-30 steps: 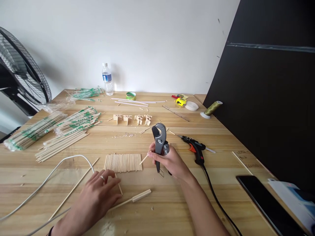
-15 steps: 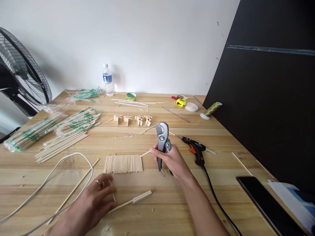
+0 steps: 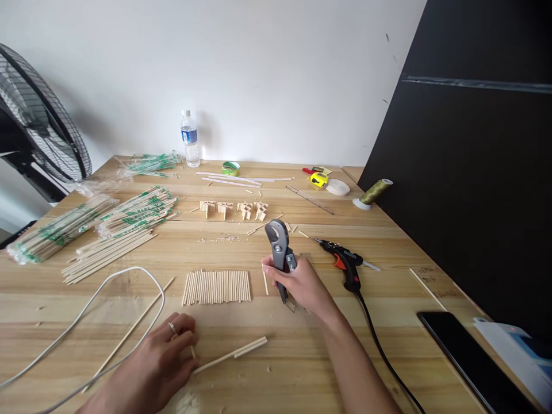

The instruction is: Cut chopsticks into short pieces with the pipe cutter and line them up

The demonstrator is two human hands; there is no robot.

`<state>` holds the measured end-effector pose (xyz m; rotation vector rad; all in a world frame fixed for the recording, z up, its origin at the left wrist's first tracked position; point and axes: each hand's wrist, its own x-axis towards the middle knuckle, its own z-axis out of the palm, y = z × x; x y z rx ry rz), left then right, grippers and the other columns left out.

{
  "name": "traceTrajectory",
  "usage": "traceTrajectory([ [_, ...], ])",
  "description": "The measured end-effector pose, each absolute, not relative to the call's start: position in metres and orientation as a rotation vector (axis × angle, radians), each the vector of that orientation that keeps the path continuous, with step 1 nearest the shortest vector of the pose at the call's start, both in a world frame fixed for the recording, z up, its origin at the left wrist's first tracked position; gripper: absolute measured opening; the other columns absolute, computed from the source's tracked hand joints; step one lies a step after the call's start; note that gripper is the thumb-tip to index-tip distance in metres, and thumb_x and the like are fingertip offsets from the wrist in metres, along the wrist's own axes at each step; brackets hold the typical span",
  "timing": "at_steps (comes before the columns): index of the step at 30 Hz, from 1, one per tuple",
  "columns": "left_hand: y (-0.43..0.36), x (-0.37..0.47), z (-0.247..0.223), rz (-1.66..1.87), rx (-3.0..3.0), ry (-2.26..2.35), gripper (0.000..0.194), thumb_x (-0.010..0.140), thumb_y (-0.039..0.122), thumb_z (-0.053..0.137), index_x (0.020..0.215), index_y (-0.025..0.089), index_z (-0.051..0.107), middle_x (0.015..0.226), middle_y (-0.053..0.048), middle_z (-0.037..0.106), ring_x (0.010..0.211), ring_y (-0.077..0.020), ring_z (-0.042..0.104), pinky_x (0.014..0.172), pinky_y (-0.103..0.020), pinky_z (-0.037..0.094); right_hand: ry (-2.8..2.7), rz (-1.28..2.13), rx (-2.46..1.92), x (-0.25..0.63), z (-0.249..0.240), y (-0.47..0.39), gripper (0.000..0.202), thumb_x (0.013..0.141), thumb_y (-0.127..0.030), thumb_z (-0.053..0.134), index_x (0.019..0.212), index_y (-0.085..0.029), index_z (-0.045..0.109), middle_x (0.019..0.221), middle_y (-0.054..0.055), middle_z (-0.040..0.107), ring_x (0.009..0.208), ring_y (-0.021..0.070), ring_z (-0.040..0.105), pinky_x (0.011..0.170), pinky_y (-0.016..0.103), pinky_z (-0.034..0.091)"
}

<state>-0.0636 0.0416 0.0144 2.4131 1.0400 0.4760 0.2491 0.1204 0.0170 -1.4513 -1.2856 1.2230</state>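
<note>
My right hand is closed around a grey pipe cutter, jaws pointing up and away. Its thumb and fingertips also pinch a short wooden stick, held nearly upright in view. Just left of it lies a row of short sticks, side by side on the table. My left hand, with a ring on one finger, is curled low over the table with a short stick at its fingers. Beside those fingertips lies a longer stick, with short pieces against its far end.
A glue gun with a black cord lies right, near a phone. A white cable loops at left below bagged stick bundles. Small stick assemblies, a tape measure and a bottle stand farther back.
The short stick in my right hand has turned from pointing at the row's corner to nearly upright, apart from the row. The cutter tipped slightly left. My left hand drew slightly back left.
</note>
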Motion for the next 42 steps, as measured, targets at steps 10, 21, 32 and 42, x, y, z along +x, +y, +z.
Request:
traceTrajectory([
  [10, 0.052, -0.101, 0.014, 0.527, 2.468, 1.187, 0.011, 0.097, 0.019, 0.056, 0.097, 0.024, 0.066, 0.109, -0.005, 0.071, 0.091, -0.0160, 0.075, 0.077, -0.021, 0.060, -1.771, 0.726, -1.923, 0.223, 0.019, 0.115, 0.017, 0.088, -0.026, 0.061, 0.073, -0.021, 0.067, 0.067, 0.003, 0.070, 0.063, 0.0197, 0.060, 0.058, 0.027, 0.036],
  [21, 0.096, -0.106, 0.013, 0.529, 2.461, 1.174, 0.032, 0.098, 0.019, 0.056, 0.128, 0.026, 0.063, 0.136, -0.010, 0.064, 0.121, -0.0230, 0.068, 0.102, -0.032, 0.057, -1.713, 0.870, -1.791, 0.229, 0.014, 0.117, 0.020, 0.089, -0.036, 0.064, 0.083, -0.019, 0.075, 0.076, 0.007, 0.075, 0.071, 0.0236, 0.066, 0.065, 0.030, 0.044],
  [32, 0.134, -0.108, 0.018, 0.342, 2.315, 1.064, 0.054, 0.092, 0.015, 0.064, 0.143, 0.028, 0.052, 0.139, -0.009, 0.057, 0.115, -0.0208, 0.066, 0.101, -0.034, 0.057, -1.584, 1.114, -1.636, 0.236, 0.006, 0.117, 0.026, 0.084, -0.043, 0.071, 0.087, -0.018, 0.078, 0.075, 0.005, 0.075, 0.067, 0.0224, 0.064, 0.055, 0.028, 0.046],
  [42, 0.135, -0.101, 0.013, 0.363, 2.231, 1.074, 0.053, 0.092, 0.018, 0.067, 0.142, 0.030, 0.053, 0.138, -0.008, 0.057, 0.115, -0.0217, 0.065, 0.100, -0.036, 0.058, -1.536, 1.202, -1.765, 0.241, 0.004, 0.116, 0.037, 0.085, -0.051, 0.069, 0.100, -0.019, 0.079, 0.085, 0.006, 0.078, 0.059, 0.0197, 0.060, 0.057, 0.030, 0.049],
])
